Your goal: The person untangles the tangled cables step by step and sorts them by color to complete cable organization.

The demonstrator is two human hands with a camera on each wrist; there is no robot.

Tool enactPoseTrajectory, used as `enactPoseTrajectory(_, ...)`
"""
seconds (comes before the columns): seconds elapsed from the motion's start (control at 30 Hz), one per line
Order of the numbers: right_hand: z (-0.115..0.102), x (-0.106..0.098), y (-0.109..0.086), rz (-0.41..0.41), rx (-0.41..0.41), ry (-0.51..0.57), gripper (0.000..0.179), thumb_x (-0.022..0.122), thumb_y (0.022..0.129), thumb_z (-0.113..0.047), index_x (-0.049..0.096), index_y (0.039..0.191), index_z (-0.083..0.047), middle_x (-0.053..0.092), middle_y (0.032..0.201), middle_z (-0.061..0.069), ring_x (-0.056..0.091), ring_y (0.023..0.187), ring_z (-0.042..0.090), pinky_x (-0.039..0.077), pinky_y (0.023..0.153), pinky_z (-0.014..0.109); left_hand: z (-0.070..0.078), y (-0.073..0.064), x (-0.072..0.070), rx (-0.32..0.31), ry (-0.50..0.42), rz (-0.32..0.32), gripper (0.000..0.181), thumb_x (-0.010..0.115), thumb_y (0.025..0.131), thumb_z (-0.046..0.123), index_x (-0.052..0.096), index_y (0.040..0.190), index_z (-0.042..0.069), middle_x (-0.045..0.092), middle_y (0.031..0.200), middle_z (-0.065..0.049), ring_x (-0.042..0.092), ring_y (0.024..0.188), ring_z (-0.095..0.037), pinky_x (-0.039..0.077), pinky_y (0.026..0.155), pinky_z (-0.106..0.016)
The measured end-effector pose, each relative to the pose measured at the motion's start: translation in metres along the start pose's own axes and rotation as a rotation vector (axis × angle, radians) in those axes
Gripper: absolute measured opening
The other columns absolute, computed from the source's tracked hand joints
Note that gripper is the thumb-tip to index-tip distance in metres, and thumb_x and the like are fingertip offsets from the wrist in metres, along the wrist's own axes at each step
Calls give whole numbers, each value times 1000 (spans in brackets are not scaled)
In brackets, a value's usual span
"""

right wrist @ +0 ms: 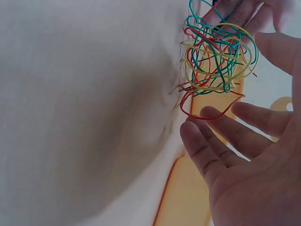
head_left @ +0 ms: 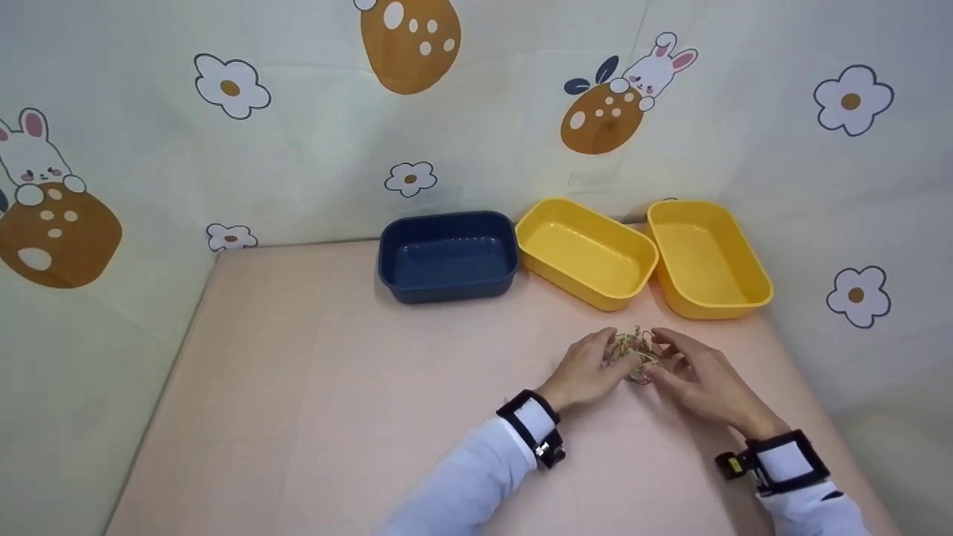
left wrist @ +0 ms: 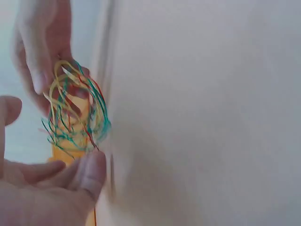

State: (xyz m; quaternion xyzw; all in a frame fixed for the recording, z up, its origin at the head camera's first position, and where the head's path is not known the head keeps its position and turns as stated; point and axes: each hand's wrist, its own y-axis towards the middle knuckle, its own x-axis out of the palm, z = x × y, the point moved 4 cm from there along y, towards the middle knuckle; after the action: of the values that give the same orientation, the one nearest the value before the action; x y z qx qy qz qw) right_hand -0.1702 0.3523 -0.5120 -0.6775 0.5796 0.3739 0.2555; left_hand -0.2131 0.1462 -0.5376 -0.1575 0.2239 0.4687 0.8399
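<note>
A tangle of thin red, green and yellow wires [head_left: 634, 356] is held above the table between the two hands, in front of the yellow bins. My left hand [head_left: 588, 368] pinches the tangle's near end with thumb and fingertips; in the left wrist view the wires [left wrist: 70, 113] rise in loops from that pinch. Around the opposite side, my right hand [head_left: 703, 380] has its fingers spread and gently bent. In the right wrist view, a red loop of the wires [right wrist: 211, 117] lies against the fingertips of my right hand [right wrist: 244, 150], and the thumb stands apart.
Behind the hands stand two yellow bins, one angled [head_left: 573, 279] and one at the right [head_left: 718, 311]. A dark blue bin [head_left: 447, 292] is left of them. The pale pink table [head_left: 335, 417] meets printed curtains [head_left: 313, 149] at the back and sides.
</note>
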Motion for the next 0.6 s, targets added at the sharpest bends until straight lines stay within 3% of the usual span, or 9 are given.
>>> enactPoseTrajectory(0.13,3,3,1,27,6,24,54,82,105,-23,66,151,0,81,125,13,74,103,18,64,91,30,-11,12,14,-31,-30,43,73,64,106,54,57,159,4,69,153,-17,65,144,-32,55,123,-45)
enactPoseTrajectory(0.27,2,7,-1,31,17,59,41,84,104,-19,75,139,-1,84,118,10,77,99,14,64,89,25,-27,22,23,-32,-55,72,69,74,103,51,62,154,7,78,141,-10,75,129,-21,62,111,-35)
enactPoseTrajectory(0.43,-7,14,0,14,19,136,28,84,104,-15,80,130,-5,86,115,8,81,98,15,65,86,21,-27,13,10,-57,-157,114,60,83,99,47,72,141,7,86,124,-3,81,112,-11,65,100,-27)
enactPoseTrajectory(0.6,-20,21,1,40,2,181,23,85,102,-10,82,124,-7,86,109,6,82,94,13,67,84,20,-16,-9,-13,-129,-349,94,53,87,96,36,74,137,4,86,120,-6,81,112,-14,66,98,-28)
